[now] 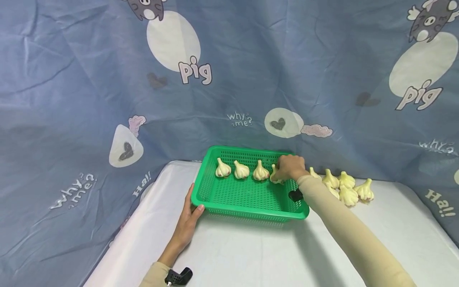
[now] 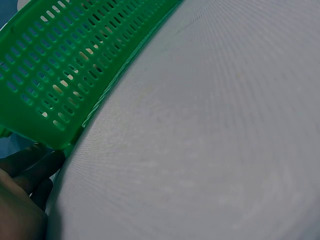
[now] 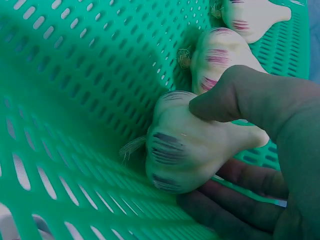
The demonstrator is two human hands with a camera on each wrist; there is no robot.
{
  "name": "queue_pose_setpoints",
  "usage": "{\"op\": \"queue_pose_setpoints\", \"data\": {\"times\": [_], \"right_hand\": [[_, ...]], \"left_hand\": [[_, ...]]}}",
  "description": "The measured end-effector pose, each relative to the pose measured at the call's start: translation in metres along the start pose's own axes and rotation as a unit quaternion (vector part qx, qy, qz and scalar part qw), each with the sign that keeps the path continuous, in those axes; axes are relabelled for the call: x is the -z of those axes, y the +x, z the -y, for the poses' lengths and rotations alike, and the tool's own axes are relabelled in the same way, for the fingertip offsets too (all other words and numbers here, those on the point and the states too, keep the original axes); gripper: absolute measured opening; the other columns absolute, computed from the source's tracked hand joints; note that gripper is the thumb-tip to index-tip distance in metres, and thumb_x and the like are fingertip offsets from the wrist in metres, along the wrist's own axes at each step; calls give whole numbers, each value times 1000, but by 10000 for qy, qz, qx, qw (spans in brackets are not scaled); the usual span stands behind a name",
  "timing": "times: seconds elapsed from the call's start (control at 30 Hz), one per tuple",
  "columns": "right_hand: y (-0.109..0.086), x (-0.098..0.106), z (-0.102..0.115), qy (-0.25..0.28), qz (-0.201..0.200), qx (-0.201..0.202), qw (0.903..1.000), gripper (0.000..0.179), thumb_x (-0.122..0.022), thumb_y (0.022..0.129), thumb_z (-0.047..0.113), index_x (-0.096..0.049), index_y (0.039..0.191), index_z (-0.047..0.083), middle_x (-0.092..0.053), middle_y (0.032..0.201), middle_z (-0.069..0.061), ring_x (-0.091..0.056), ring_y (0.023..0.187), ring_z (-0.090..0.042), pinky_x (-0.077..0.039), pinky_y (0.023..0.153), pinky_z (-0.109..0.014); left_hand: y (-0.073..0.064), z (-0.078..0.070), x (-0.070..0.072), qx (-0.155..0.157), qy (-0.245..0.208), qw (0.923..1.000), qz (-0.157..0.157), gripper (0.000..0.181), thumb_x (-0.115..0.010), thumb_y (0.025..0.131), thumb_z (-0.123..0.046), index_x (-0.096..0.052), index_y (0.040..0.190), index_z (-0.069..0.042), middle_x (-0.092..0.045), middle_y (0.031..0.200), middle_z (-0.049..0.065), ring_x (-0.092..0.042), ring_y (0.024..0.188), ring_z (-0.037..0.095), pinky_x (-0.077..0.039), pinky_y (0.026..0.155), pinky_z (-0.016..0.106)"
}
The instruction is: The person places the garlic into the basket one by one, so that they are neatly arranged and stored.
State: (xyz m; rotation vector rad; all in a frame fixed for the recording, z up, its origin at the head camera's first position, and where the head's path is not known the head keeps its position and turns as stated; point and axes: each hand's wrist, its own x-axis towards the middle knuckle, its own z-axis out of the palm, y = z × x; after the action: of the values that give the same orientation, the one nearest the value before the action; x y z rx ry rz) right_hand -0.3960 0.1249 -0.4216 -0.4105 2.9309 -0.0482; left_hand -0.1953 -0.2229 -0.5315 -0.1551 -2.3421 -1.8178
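Note:
A green plastic basket (image 1: 247, 209) with slotted walls stands on the white-covered table. My left hand (image 1: 187, 223) grips its front left corner, thumb at the rim and fingers along the outside; the left wrist view shows those fingers (image 2: 42, 167) by the corner. Inside the basket's right end, my right hand (image 1: 290, 166) holds a garlic bulb (image 3: 182, 142), thumb on one side and fingers beneath. To its left, three more bulbs stand in a row: one garlic bulb (image 1: 260, 172) nearest, then a second bulb (image 1: 241, 170) and a third bulb (image 1: 223, 169).
Right of the basket, several loose garlic bulbs (image 1: 347, 189) lie grouped on the table (image 1: 251, 255), partly hidden behind the right sleeve. A blue printed cloth (image 1: 229, 79) hangs behind the table and down at both sides.

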Motion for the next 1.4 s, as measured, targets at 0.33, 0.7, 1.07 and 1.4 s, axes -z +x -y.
{"op": "queue_pose_setpoints", "data": {"times": [0.33, 0.7, 1.07, 1.4], "right_hand": [[1, -4, -1, -131, -102, 3, 9999, 39, -82, 83, 53, -83, 99, 18, -74, 87, -6, -67, 79, -27, -57, 73, -52], [1, -2, 2, -177, -72, -73, 9998, 39, -76, 86, 51, -65, 74, 16, -67, 76, -7, -60, 70, -25, -54, 68, -49], [-2, -1, 3, -47, 93, -117, 9999, 39, -70, 92, 51, -81, 107, 16, -76, 99, -12, -68, 83, -33, -55, 74, -51], [-4, 0, 1, 135, 64, -82, 9999, 43, -69, 94, 51, -81, 119, 17, -77, 100, -10, -69, 85, -31, -55, 75, -52]], "left_hand": [[0, 0, -1, -80, 44, 10000, 1, 74, -47, 113, -27, -5, 173, -27, -5, 180, 6, -7, 166, 38, -8, 128, 72], [1, -1, 0, -84, 11, 10000, -25, 73, -47, 113, -26, -5, 173, -26, -6, 180, 6, -6, 166, 38, -7, 128, 72], [-1, 0, -1, -64, -11, 10000, -34, 73, -47, 112, -27, -6, 173, -30, -6, 180, 7, -8, 165, 41, -8, 127, 74], [0, 0, -2, -123, -1, 9999, -23, 73, -47, 113, -26, -5, 173, -28, -6, 180, 8, -6, 166, 40, -7, 127, 74]]}}
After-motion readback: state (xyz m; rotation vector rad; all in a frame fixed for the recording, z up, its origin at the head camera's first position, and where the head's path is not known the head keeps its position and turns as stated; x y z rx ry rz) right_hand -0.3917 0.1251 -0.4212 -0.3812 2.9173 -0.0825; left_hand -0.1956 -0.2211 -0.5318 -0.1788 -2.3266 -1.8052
